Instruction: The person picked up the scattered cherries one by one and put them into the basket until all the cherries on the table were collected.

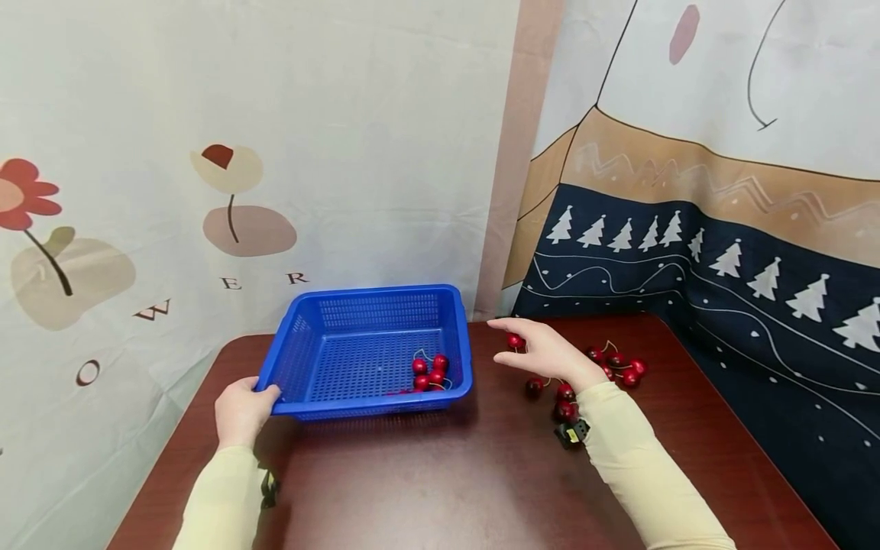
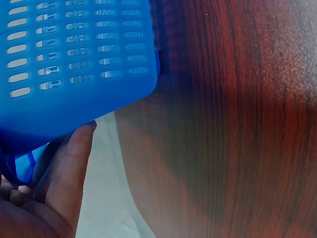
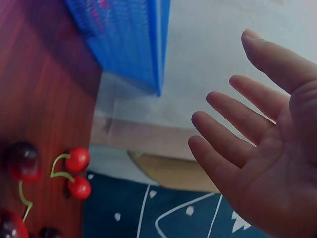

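Left of the outspread right hand near cherries, gripped the basket with the left hand, presumably for steadiness.

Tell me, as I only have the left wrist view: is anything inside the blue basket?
Observer: Yes, red cherries lie toward the basket's near right corner, in the head view.
Operator: Is the right grip holding anything?
Observer: No, the right wrist view shows the right grip with its palm empty and fingers spread.
Operator: Any fruit outside the basket?
Observer: Yes, loose cherries lie on the table to the basket's right, around and beyond the right forearm.
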Motion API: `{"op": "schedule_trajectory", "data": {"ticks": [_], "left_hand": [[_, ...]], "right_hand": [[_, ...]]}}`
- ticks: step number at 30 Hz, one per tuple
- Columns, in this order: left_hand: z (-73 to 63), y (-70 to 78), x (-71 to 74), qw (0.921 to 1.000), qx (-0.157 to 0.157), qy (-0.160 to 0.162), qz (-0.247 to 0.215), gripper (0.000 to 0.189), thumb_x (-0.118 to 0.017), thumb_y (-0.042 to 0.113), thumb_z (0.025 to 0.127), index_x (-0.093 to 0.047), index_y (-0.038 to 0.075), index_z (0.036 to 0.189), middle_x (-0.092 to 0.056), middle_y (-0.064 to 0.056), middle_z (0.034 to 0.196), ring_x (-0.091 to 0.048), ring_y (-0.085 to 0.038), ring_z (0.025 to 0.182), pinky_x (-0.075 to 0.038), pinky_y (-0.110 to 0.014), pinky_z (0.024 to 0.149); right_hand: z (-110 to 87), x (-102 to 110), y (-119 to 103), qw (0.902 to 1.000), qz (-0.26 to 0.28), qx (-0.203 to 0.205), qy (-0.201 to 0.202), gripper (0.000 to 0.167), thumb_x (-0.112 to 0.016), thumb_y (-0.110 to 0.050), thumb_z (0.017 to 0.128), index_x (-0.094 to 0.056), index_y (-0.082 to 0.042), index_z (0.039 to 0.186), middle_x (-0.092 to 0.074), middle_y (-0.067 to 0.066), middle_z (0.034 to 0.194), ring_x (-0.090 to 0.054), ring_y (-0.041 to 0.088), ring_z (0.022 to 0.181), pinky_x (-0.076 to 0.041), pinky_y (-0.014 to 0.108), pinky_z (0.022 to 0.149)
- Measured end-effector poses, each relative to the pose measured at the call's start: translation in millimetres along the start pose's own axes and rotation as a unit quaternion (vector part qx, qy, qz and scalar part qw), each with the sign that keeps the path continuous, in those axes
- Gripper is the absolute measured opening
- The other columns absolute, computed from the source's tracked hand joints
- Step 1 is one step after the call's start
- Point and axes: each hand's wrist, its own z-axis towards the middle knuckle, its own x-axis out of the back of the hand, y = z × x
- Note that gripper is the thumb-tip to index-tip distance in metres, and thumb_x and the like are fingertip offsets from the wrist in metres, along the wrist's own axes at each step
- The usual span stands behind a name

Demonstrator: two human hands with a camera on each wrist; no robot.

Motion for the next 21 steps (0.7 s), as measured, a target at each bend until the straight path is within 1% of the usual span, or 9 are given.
{"op": "schedule_trajectory", "data": {"ticks": [8, 15, 21], "left_hand": [[-0.1, 0.7, -0.4, 1.0000, 0.002, -0.002, 0.001, 0.042, -0.057, 0.016, 0.092, -0.059, -0.018, 0.117, -0.062, -0.038, 0.109, -0.060, -0.049, 0.093, -0.048, -0.061, 0.086], [0.3, 0.0, 0.3, 1.0000, 0.002, -0.001, 0.004, 0.041, -0.057, 0.016, 0.092, -0.059, -0.018, 0.116, -0.062, -0.038, 0.107, -0.061, -0.048, 0.090, -0.049, -0.060, 0.083], [1.8, 0.0, -0.2, 1.0000, 0.003, -0.002, 0.007, 0.041, -0.057, 0.016, 0.093, -0.059, -0.018, 0.116, -0.062, -0.037, 0.108, -0.060, -0.049, 0.092, -0.048, -0.060, 0.084]], "right_hand": [[-9.1, 1.9, 21.3, 0.9998, -0.003, -0.019, 0.000, 0.063, -0.072, -0.031, 0.090, -0.050, -0.009, 0.145, -0.050, 0.015, 0.145, -0.045, 0.035, 0.134, -0.038, 0.055, 0.106], [-13.5, 0.5, 33.8, 0.9996, -0.006, -0.026, -0.009, 0.062, -0.071, -0.027, 0.091, -0.049, -0.003, 0.144, -0.049, 0.019, 0.145, -0.044, 0.037, 0.134, -0.036, 0.055, 0.108], [-20.4, 1.4, 46.4, 0.9993, -0.012, -0.037, -0.001, 0.061, -0.072, -0.025, 0.090, -0.050, -0.003, 0.143, -0.053, 0.019, 0.141, -0.049, 0.036, 0.129, -0.038, 0.054, 0.106]]}}
